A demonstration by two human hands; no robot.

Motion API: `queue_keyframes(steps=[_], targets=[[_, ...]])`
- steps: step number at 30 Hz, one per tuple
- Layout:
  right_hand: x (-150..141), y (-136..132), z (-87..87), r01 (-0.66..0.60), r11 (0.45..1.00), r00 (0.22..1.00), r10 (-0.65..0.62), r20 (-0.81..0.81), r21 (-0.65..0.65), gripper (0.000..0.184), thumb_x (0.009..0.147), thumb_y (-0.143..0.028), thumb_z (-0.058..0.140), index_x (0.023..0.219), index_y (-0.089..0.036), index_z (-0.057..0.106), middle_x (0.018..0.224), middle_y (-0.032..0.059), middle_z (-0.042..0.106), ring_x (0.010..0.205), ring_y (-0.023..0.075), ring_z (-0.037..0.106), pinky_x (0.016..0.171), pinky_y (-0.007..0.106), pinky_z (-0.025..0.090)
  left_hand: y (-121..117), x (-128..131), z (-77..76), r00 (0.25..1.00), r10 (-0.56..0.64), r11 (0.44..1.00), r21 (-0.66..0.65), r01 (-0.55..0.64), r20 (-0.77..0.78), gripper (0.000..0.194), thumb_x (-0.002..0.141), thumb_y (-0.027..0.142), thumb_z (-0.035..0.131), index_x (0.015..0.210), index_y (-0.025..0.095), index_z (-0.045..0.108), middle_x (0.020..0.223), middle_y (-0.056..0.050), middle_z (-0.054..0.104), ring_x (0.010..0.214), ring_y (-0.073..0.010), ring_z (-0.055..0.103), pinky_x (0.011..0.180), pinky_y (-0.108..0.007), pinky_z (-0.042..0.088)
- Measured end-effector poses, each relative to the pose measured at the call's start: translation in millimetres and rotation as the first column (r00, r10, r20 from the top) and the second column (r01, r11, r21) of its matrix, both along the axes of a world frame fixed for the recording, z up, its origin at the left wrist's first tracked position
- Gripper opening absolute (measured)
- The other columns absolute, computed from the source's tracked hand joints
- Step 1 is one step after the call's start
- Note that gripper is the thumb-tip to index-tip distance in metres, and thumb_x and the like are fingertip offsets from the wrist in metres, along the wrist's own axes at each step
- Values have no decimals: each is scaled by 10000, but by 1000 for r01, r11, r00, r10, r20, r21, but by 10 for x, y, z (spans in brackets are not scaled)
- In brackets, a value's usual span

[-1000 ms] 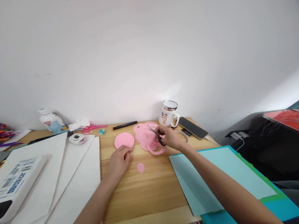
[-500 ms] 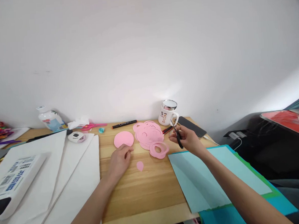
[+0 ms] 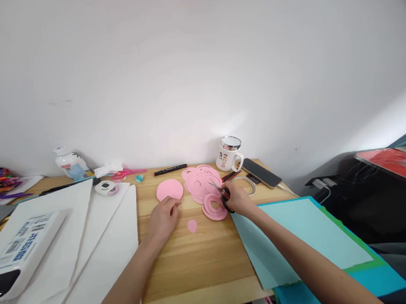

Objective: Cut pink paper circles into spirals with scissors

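Note:
Scissors with black handles [image 3: 224, 201] are in my right hand [image 3: 238, 199]; their slim blades point left over a pile of cut pink paper [image 3: 198, 182]. Just below them, pink paper rings [image 3: 206, 212] overlap the pile's front edge. My left hand [image 3: 164, 217] rests with curled fingers at the lower edge of a round pink paper disc [image 3: 170, 190]. Its fingertips are partly hidden, so I cannot tell whether anything is pinched in them. A small pink paper teardrop [image 3: 192, 226] lies on the wood to the right of this hand.
Beyond the pile stand a white mug [image 3: 228, 157] and a phone [image 3: 262, 172], near a coiled cable [image 3: 244, 186]. Light blue paper [image 3: 318, 236] lies right. White sheets [image 3: 116, 249] and a white box [image 3: 29, 240] are left. A black marker [image 3: 170, 170] lies at the back.
My right hand has come left and down with the scissors, from beside the mug to the pink paper pile. The pink rings have shifted slightly. My left hand keeps its place by the disc.

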State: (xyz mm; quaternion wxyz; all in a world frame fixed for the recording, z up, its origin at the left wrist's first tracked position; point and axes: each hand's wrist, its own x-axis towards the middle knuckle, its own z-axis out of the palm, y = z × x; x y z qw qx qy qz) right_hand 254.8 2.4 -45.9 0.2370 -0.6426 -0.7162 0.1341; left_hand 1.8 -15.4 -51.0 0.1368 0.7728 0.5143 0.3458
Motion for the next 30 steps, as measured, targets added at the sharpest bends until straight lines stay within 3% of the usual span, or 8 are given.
queue_keyframes(steps=[7, 11, 15, 19, 22, 24, 26, 30], targets=[[-143, -73, 55, -100, 995, 993, 99, 64, 21, 362, 586, 28, 502, 876, -183, 551, 628, 13, 650, 544, 168, 566, 462, 209, 285, 38, -51, 10, 987, 158, 985, 69, -158, 8, 182, 760, 95, 489, 846, 179, 626, 852, -66, 660, 818, -229, 580, 721, -337, 451], [-210, -129, 206, -198, 977, 979, 193, 72, 74, 404, 557, 64, 471, 859, -195, 540, 710, 12, 671, 586, 151, 586, 491, 195, 326, 82, -94, -18, 986, 165, 979, 125, -159, -34, 168, 727, 122, 580, 879, 180, 623, 909, -84, 641, 910, -267, 549, 800, -387, 450], [-222, -96, 649, -226, 956, 973, 211, 93, 189, 401, 578, 50, 459, 883, -198, 541, 799, 30, 661, 666, 159, 598, 568, 213, 371, 105, -130, -64, 987, 125, 988, 99, -115, -100, 99, 743, 127, 575, 812, 172, 630, 907, -83, 643, 892, -264, 541, 803, -406, 457], [-212, 43, 1212, -186, 889, 982, 152, 115, 418, 401, 562, 53, 455, 871, -187, 539, 776, 29, 658, 668, 167, 601, 567, 222, 388, 121, -146, -96, 987, 123, 989, 98, -114, -99, 104, 768, 132, 545, 762, 168, 642, 895, -83, 649, 878, -253, 548, 796, -400, 466], [-202, 225, 1464, -145, 855, 989, 110, 98, 497, 427, 568, 55, 459, 916, -181, 534, 806, 38, 663, 667, 166, 605, 580, 235, 397, 129, -155, -97, 988, 125, 988, 105, -116, -87, 142, 799, 168, 519, 738, 174, 647, 875, -77, 653, 858, -241, 557, 787, -394, 472], [-203, 366, 1487, -131, 860, 990, 88, 109, 493, 439, 575, 56, 465, 939, -181, 531, 809, 38, 669, 655, 168, 604, 595, 247, 394, 133, -162, -95, 989, 124, 987, 109, -115, -82, 154, 806, 185, 515, 729, 177, 648, 862, -74, 655, 853, -240, 559, 781, -393, 475], [-219, 499, 1394, -117, 881, 990, 66, 125, 458, 443, 588, 56, 475, 958, -182, 532, 811, 44, 671, 701, 185, 607, 611, 253, 383, 137, -167, -96, 990, 119, 988, 110, -110, -81, 130, 792, 181, 533, 737, 174, 651, 859, -74, 657, 856, -244, 557, 774, -394, 477], [-269, 681, 980, -102, 943, 991, 70, 111, 317, 408, 606, 56, 494, 936, -175, 558, 817, 76, 678, 743, 220, 604, 598, 257, 355, 148, -171, -106, 991, 107, 989, 108, -99, -77, 97, 760, 157, 563, 737, 168, 656, 864, -76, 658, 858, -246, 554, 762, -388, 481]])
